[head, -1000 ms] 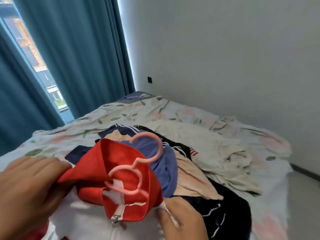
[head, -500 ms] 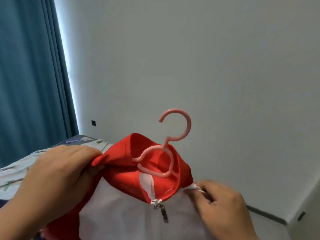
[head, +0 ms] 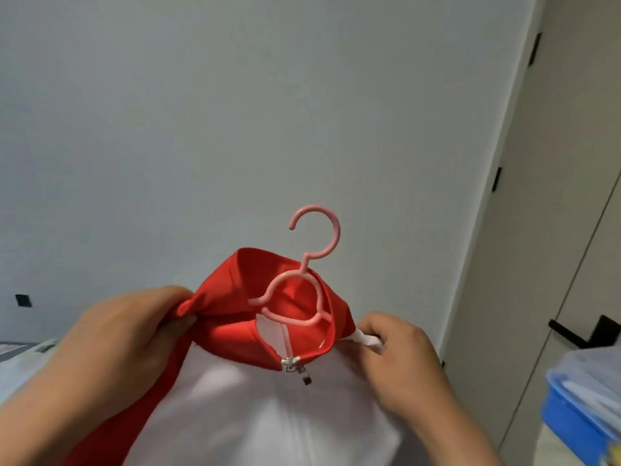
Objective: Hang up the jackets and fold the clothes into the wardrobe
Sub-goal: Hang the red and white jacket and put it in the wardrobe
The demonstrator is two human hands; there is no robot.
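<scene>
We hold the red-and-white jacket [head: 255, 415] up at the lower centre of the frame. Its pink hanger [head: 314, 253] sits inside the red collar [head: 248, 274], hook upright against the grey wall [head: 235, 112]. Our left hand [head: 111, 344] pinches the red shoulder at lower left and our right hand [head: 400, 358] grips the white shoulder. A beige door [head: 554, 230] fills the right edge, with a blue box [head: 578, 422] below it.

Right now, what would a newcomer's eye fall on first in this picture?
The red and white jacket at lower centre stands out, held up before the plain grey wall, with a pink hanger rising from its red collar. The left hand grips the red fabric beside the collar, and the right hand pinches the white shoulder on the other side. At the right edge are beige doors and a blurred blue box.
</scene>
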